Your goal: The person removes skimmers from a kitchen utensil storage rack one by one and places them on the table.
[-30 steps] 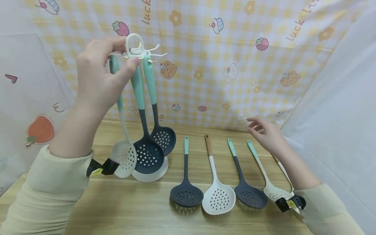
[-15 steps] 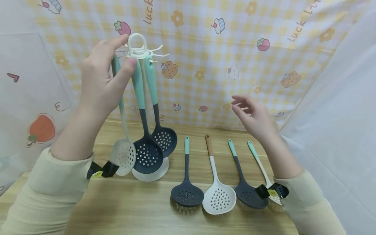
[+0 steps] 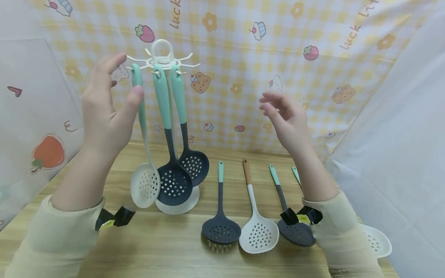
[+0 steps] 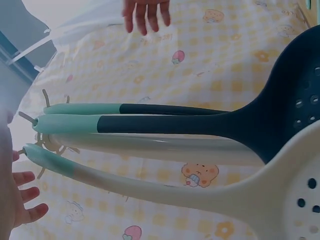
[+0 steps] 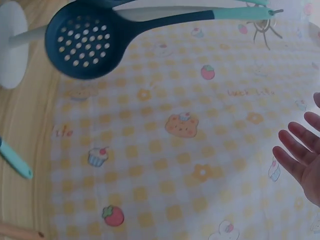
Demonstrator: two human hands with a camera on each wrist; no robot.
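Note:
A white rack (image 3: pixel 163 61) with a ring top and several hooks stands at the left. From it hang a cream slotted ladle (image 3: pixel 145 185) and two dark slotted ladles (image 3: pixel 175 185), all with mint handles. Just left of the cream ladle's handle, my left hand (image 3: pixel 107 104) is held with its fingers apart and nothing between them. My right hand (image 3: pixel 286 119) hovers in mid-air above the laid-out utensils, its fingers loosely bent and holding nothing. In the right wrist view, that hand (image 5: pixel 305 155) shows relaxed fingers in front of the cloth.
On the wooden table (image 3: pixel 146 247) lie a dark skimmer (image 3: pixel 221 229), a white skimmer with a brown handle (image 3: pixel 259 233), another dark skimmer (image 3: pixel 295 231) and, partly behind the right arm, a white one (image 3: pixel 377 241). A checked cloth (image 3: pixel 229 104) hangs behind.
My left hand has come away from the rack's top and moved left. My right hand has moved left and up from the table's right side. The hanging ladles stay on the rack.

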